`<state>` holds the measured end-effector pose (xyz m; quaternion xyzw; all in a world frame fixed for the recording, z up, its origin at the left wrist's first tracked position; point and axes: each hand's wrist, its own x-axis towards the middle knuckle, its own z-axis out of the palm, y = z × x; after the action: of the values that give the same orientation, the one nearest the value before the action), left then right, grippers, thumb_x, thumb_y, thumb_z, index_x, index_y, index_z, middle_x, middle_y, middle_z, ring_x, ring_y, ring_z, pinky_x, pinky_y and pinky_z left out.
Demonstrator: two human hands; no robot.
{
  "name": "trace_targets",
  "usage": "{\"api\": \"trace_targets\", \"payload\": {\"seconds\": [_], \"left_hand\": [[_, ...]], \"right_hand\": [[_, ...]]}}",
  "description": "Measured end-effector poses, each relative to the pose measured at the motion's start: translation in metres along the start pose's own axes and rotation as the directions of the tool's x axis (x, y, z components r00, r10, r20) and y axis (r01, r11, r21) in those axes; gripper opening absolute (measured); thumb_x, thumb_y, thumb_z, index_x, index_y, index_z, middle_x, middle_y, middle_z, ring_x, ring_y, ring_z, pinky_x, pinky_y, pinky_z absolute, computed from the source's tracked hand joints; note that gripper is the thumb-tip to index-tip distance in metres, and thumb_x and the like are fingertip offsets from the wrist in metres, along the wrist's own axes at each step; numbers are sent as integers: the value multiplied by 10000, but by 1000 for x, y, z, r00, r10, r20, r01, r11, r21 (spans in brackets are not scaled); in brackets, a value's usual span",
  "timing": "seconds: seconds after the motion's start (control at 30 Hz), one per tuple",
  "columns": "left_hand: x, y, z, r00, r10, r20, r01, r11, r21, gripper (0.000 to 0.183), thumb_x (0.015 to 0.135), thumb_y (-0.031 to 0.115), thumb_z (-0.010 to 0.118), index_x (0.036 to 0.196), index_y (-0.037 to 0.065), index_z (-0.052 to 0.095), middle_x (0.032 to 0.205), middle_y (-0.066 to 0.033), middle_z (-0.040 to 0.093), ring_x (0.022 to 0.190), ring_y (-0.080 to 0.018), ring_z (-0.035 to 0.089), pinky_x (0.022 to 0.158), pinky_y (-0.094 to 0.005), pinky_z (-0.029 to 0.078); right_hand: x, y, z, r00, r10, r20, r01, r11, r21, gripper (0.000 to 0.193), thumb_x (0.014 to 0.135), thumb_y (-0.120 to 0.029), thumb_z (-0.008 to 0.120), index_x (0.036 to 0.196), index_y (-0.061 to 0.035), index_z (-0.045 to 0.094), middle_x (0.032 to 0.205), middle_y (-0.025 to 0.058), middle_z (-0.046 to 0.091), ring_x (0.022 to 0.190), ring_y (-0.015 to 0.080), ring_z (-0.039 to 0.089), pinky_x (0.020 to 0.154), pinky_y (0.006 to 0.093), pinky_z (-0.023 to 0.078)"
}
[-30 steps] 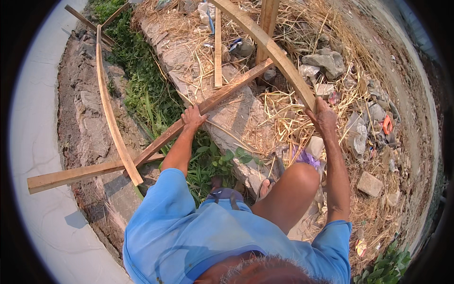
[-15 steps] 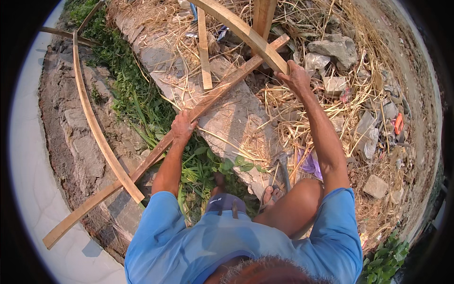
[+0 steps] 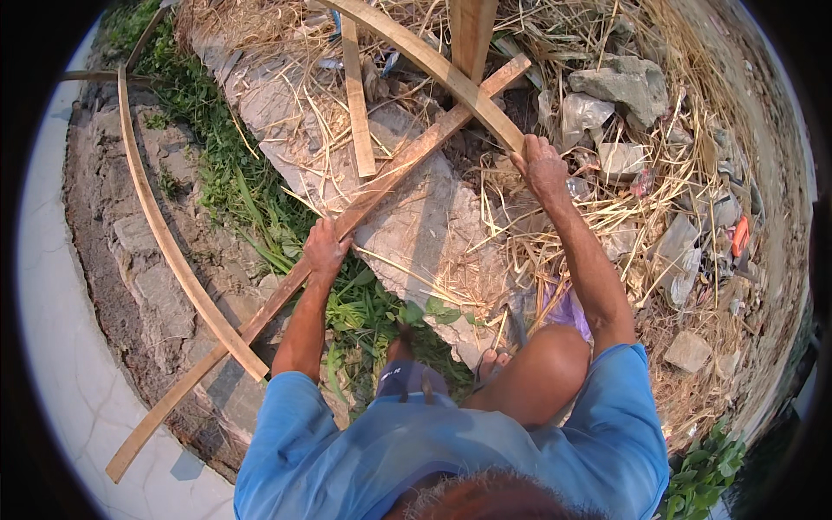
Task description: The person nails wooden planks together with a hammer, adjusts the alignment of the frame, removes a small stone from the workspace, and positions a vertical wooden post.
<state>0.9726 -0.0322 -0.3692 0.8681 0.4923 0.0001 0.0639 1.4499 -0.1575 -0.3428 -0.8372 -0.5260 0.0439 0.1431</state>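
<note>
My left hand (image 3: 327, 250) is wrapped round a long wooden batten (image 3: 407, 164) that slants from the lower left to the upper middle. My right hand (image 3: 544, 169) grips the near end of a second wooden batten (image 3: 425, 54), which crosses over the first near its far end. Beside that crossing rises a thick wooden post (image 3: 473, 39). A shorter batten (image 3: 357, 104) lies on the concrete slab, its near end close to the first batten. Another long batten (image 3: 166, 249) crosses the held one at the left, where it bends in the fisheye view.
A broken concrete slab (image 3: 433, 251) runs beneath the battens, with green weeds (image 3: 234, 173) along its left side. Rubble (image 3: 624, 87), dry straw and plastic scraps cover the right. Near my foot are a dark metal tool (image 3: 517, 326) and a purple bag (image 3: 565, 312).
Both hands have shifted slightly toward me with their battens. The left batten's lower end has swung a little to the right, and the crossing sits slightly farther left.
</note>
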Motion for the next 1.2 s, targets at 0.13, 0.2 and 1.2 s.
{"api": "trace_targets", "payload": {"seconds": [0.13,0.2,1.2], "left_hand": [[8,9,3,1000,18,0,-18,1000,3,584,686,338,869,1081,65,538,1029,-131,584,971,-352,601,820,-465,509],[13,18,4,1000,24,-13,-24,1000,9,584,685,336,869,1079,62,537,1029,-131,582,970,-357,598,817,-467,510],[-3,129,-80,902,-233,363,133,951,279,563,870,379,733,1234,43,467,1206,-215,591,1157,-413,594,1021,-610,393]], "right_hand": [[-1,20,13,997,-24,-77,25,1000,12,433,891,-472,710,975,-78,553,901,104,606,829,316,681,623,463,568],[5,23,15,999,3,-42,-1,999,34,426,890,-471,713,954,-74,569,893,108,623,828,315,693,623,465,572],[39,36,-46,995,32,98,-51,980,194,510,881,-419,735,1133,-73,458,895,190,660,769,417,701,625,521,566]]}}
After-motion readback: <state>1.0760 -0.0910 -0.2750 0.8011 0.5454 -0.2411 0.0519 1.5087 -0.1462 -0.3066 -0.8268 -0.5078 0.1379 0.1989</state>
